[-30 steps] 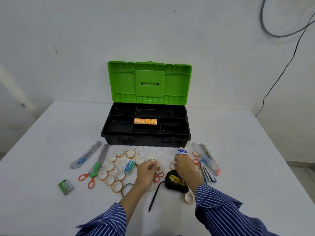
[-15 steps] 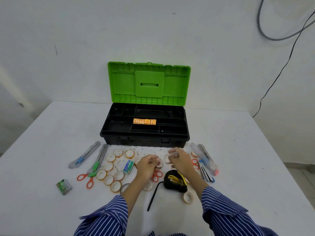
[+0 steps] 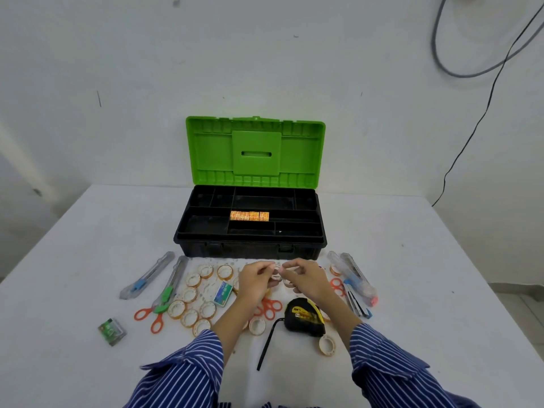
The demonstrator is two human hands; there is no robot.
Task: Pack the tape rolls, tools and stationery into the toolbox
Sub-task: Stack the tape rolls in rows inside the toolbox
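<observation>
- Nearest, a black-and-yellow tape measure (image 3: 304, 316) lies on the white table (image 3: 426, 290).
- Left hand (image 3: 254, 280) and right hand (image 3: 306, 279) together pinch small white tape rolls (image 3: 276, 273).
- Beyond, the black toolbox with upright green lid (image 3: 250, 228) holds an orange patterned row of rolls (image 3: 249, 216) in a middle compartment.

Blue white-striped shirt sleeves (image 3: 188, 369)

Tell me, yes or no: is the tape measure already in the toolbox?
No, the black and yellow tape measure lies on the table in front of the open toolbox, below the right hand.
</observation>
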